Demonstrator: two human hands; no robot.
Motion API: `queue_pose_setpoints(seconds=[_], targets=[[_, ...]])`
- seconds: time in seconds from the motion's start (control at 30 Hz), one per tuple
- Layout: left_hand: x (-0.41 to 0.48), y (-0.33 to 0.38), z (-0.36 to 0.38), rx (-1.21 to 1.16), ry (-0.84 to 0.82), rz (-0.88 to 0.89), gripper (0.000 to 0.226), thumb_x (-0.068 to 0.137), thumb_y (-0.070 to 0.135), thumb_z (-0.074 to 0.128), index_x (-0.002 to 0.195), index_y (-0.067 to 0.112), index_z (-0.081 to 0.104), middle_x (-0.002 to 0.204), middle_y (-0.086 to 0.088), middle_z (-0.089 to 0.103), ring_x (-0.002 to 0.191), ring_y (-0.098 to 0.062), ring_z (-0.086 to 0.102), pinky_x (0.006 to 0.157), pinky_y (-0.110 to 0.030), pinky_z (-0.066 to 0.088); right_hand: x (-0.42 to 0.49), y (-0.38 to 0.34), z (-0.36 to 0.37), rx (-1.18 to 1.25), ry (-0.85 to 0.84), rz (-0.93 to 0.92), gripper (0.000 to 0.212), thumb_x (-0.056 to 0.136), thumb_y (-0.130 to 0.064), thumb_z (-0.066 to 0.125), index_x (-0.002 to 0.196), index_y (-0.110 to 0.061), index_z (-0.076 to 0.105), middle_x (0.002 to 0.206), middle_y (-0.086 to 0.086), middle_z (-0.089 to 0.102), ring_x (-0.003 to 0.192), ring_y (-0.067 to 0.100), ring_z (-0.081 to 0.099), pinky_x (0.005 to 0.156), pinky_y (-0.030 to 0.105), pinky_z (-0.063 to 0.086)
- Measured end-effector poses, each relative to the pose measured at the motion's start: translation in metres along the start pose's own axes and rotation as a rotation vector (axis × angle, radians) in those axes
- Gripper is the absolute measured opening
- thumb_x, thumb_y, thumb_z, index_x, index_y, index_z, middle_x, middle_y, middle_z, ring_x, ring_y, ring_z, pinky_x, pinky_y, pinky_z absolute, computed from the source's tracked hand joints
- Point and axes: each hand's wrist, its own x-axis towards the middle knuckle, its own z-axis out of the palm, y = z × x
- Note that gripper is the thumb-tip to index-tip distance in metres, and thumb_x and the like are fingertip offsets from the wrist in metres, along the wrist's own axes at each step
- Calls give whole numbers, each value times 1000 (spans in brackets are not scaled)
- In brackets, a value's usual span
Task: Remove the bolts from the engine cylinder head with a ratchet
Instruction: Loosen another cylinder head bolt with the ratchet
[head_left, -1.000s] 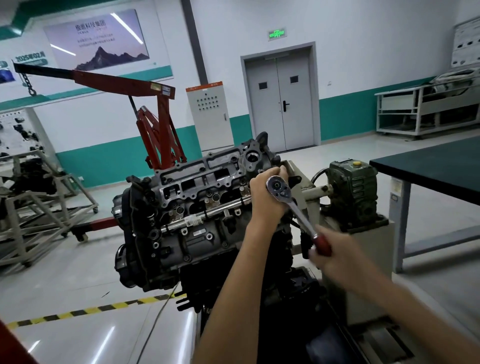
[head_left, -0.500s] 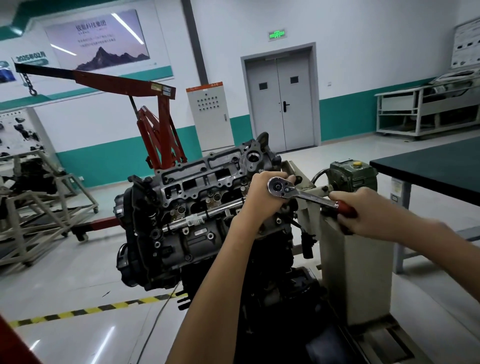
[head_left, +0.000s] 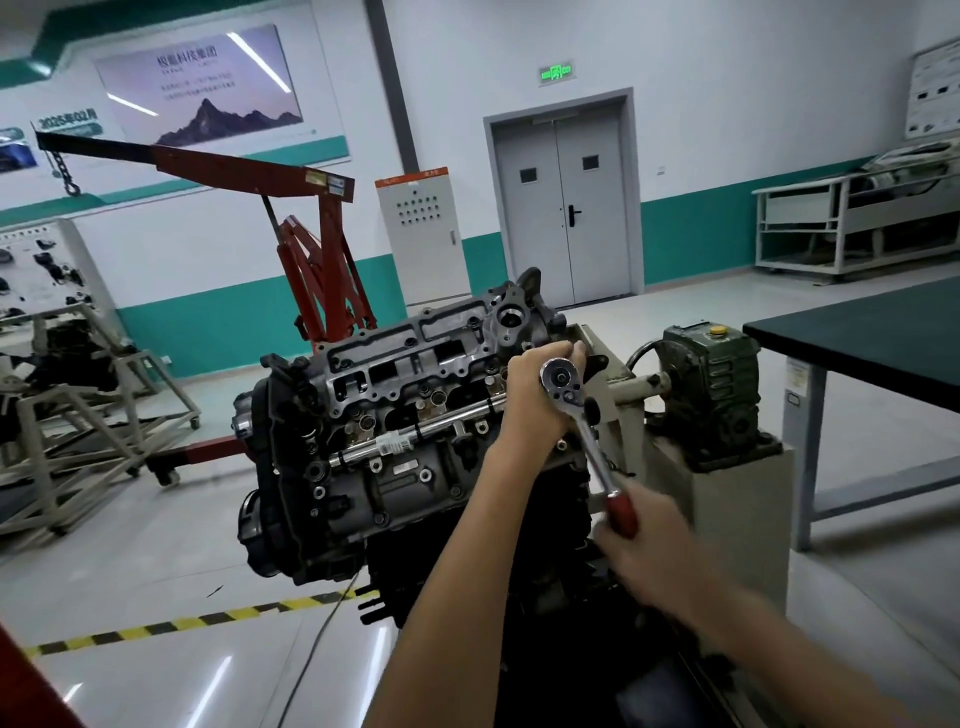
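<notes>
The left hand (head_left: 535, 395) curls round the head of the ratchet (head_left: 587, 431), pressed against the engine (head_left: 395, 415); any bolt under that hold is hidden. Down the shaft, the blurred right hand (head_left: 649, 540) grips the red handle.

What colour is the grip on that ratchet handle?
The ratchet's grip is dark red, clearest in the head view.

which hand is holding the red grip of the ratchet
The right hand, low on the right, grips the red handle. The left hand is higher up, holding the ratchet head at the cylinder head.
</notes>
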Motion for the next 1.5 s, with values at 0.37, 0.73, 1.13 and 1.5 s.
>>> queue_pose_setpoints(seconds=[0.37,0.73,1.13,1.5], targets=[[2,-5,1,12,16,36,48,95,7,54,50,9,37,46,6,33,46,-10,28,48,-29,24,24,3,-63,-366,-116,-60,28,80,0,63,78,-23,47,63,0,54,50,6,52,48,16,43],[2,-4,-8,5,-78,3,44,95,9,56,54,1,43,49,-12,39,49,-15,34,48,-31,27,5,-1,-17,-154,-13,-28,27,77,6,59,73,-19,48,53,-4,47,40,3,44,42,12,35],[4,-7,8,-14,80,-13,51,95,5,54,50,16,35,47,4,34,45,-9,28,47,-26,24,12,9,-34,-222,-6,-36,16,78,-1,63,76,-13,53,59,1,51,44,7,45,44,12,37],[1,-9,11,-22,150,14,44,95,6,53,55,-8,41,50,-14,40,49,-13,33,46,-32,26,12,2,-32,-223,-83,-52,23,78,3,60,76,-18,51,61,9,55,51,16,51,51,31,45]])
